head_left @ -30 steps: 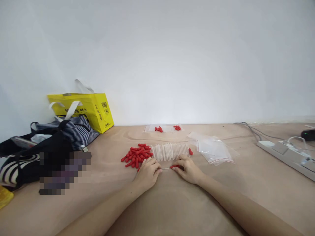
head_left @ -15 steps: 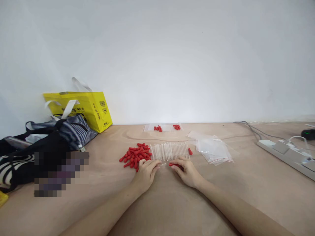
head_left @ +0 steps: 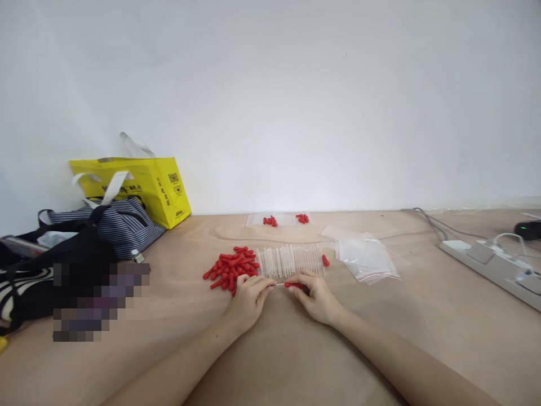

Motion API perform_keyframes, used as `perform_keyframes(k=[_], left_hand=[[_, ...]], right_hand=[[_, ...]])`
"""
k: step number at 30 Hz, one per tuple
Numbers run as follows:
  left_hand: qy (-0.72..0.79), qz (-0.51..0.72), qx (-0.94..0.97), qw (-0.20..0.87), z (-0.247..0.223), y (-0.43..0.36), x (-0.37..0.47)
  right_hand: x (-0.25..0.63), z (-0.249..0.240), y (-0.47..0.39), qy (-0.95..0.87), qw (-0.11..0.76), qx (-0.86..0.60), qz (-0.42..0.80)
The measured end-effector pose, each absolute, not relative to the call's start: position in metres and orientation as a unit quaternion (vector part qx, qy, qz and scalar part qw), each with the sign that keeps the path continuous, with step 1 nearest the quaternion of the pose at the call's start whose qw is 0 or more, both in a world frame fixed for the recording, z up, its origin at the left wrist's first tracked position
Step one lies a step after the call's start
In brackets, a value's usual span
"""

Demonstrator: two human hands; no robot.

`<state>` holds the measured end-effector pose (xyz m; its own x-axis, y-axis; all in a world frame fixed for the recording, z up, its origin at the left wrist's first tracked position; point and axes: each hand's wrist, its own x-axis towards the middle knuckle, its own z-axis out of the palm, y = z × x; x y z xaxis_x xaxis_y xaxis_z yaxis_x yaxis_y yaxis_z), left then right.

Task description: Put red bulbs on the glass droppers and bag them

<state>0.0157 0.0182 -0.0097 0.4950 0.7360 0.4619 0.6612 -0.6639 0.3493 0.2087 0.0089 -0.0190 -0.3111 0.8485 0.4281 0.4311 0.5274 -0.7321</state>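
Between the fingertips of my left hand [head_left: 250, 299] is a thin clear tube [head_left: 280, 284], mostly covered by the fingers. My right hand [head_left: 316, 297] pinches a red rubber bulb [head_left: 291, 285] lying sideways. The tube's free end meets the bulb's near end; whether it is inside the bulb I cannot tell. A pile of red rubber bulbs [head_left: 231, 265] lies just beyond my left hand. Past both hands stretches a row of clear tubes [head_left: 287, 260], side by side on the table. One single red bulb [head_left: 325, 260] sits at the row's right end.
Clear zip bags [head_left: 367, 259] lie to the right. Near the wall, another clear bag [head_left: 286, 220] has red bulbs at both ends. A white power strip [head_left: 490, 260] with cables is far right. On the left stand a yellow bag [head_left: 169, 194], a striped bag [head_left: 127, 228] and a black bag [head_left: 84, 254].
My hands have come closer together, the right one moving left. The gap between the clear tube and the red bulb has closed. The whole view has shifted slightly.
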Motion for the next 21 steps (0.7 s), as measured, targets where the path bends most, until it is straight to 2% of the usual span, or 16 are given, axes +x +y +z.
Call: perform_keyframes(k=[14, 21], left_hand=[[0.347, 0.342, 0.873, 0.027, -0.0128, 0.0201, 0.0142], [0.317, 0.342, 0.885, 0.004, -0.0097, 0.0171, 0.0149]], right_hand=[[0.206, -0.0214, 0.0107, -0.735, 0.414, -0.421, 0.334], [0.204, -0.0214, 0.0084, -0.733, 0.435, -0.416, 0.316]])
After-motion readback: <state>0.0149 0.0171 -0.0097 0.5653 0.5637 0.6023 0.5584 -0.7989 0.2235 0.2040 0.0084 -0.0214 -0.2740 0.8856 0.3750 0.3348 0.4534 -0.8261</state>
